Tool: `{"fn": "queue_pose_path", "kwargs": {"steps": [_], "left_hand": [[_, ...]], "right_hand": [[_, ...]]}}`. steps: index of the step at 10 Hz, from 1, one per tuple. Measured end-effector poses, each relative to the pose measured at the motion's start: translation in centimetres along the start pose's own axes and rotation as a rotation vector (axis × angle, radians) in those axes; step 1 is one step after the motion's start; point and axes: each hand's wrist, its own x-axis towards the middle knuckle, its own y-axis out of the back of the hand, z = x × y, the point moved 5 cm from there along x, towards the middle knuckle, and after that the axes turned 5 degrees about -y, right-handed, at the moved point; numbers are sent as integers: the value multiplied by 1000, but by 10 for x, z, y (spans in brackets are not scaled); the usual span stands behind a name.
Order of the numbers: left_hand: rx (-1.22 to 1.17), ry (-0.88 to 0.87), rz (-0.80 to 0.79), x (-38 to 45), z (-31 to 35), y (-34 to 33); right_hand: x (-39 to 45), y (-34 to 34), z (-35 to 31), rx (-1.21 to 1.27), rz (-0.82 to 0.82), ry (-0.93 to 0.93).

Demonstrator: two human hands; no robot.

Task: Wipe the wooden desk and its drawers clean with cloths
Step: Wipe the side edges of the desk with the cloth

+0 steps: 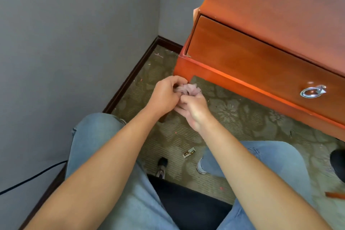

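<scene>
Under me lies a patterned green carpet (pixel 233 115) strewn with small bits of litter; a crumpled wrapper (pixel 189 152) sits between my blue-jeaned knees (pixel 97 136). A grey wall (pixel 65 43) with dark skirting (pixel 130 76) runs along my left, and a black cable (pixel 31 178) crosses it near me.

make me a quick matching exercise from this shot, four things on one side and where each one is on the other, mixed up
Things:
1. cloth
2. ring handle
3. black cable
4. wrapper scrap

Places:
A. on the carpet between the knees
B. bunched between the left hand and right hand
C. along the grey wall at lower left
D. on the drawer front

Pairs: 1-B, 2-D, 3-C, 4-A
</scene>
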Motion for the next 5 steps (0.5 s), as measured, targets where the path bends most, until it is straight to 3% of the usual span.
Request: {"fn": "queue_pose_path", "kwargs": {"steps": [1, 3, 4, 5], "left_hand": [[-173, 47, -68, 4, -5, 8], [-37, 78, 161, 19, -15, 38], [-5, 239, 120, 29, -38, 48], [154, 289, -53, 33, -53, 50]], "right_hand": [[25, -1, -4, 135, 87, -3], [74, -2, 32, 200, 392, -112], [109, 2, 61, 254, 461, -226], [139, 5, 98, 191, 330, -414]]}}
